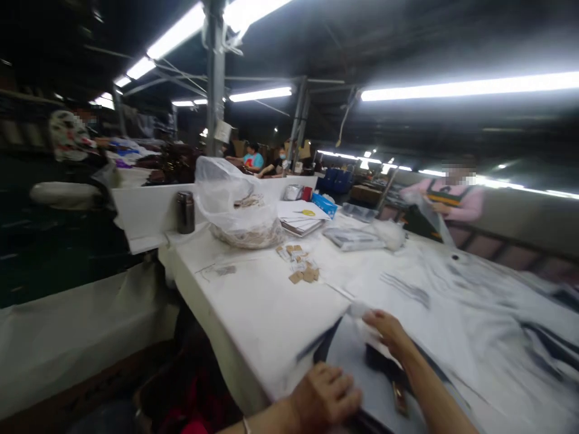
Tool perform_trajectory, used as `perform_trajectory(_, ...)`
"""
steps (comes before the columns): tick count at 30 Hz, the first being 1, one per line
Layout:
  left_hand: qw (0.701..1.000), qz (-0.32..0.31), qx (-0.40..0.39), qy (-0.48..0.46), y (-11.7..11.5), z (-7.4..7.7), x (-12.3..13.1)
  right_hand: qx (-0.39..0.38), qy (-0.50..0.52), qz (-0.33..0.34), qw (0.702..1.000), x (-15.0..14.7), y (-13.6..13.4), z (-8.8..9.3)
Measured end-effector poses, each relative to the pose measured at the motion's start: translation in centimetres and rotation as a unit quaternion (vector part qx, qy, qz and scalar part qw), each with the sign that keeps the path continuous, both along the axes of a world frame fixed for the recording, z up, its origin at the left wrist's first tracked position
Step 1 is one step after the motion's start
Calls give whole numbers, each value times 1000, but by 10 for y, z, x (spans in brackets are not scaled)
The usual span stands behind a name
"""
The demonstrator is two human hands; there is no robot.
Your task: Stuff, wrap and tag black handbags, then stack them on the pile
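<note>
In front of me at the near table edge lies a light grey flat item with dark edging (348,349), partly blurred. A dark strap-like piece with a gold metal fitting (398,398) rests on it. My left hand (323,395) has its fingers curled over the near left edge of the item. At its far end my right hand (384,330) pinches a whitish, blurred part, thumb and fingers closed together. My right forearm crosses over the item and hides some of it. Beyond, small tan tags (307,274) lie in a loose pile.
A clear plastic bag of cord-like strands (246,238) stands on the white table (244,307), beside a dark flask (185,212). Papers with yellow scissors (308,213) and a blue box (324,205) lie behind. A person in pink (468,205) handles a dark green piece across the table.
</note>
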State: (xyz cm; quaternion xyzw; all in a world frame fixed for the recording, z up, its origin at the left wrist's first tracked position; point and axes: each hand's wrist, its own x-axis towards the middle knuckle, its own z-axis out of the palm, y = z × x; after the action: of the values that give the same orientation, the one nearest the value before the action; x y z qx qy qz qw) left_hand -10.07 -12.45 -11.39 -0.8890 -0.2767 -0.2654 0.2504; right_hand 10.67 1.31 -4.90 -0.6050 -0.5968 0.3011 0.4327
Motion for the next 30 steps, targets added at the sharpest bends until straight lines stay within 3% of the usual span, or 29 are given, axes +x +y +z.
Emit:
perform_trajectory(4,993,-31,-33,-106,1,-7,6,-85,87,26,992,3,-3,8)
perform_trajectory(11,990,-54,-32,-129,4,-7,4,-107,155,70,980,3,-14,23)
perform_trajectory(17,993,-42,-20,-104,4,-8,5,-118,178,85,973,7,-25,11)
perform_trajectory(20,996,-34,-26,-75,2,-4,10,-90,179,59,978,4,-19,11)
perform_trajectory(24,998,-28,-38,-46,1,-1,20,-3,184,32,982,-7,-7,28)
perform_trajectory(27,998,-29,-40,-44,1,-2,25,31,164,65,984,-17,-13,43)
perform_trajectory(30,997,-30,-45,-53,0,-2,25,41,103,122,986,-21,-39,47)
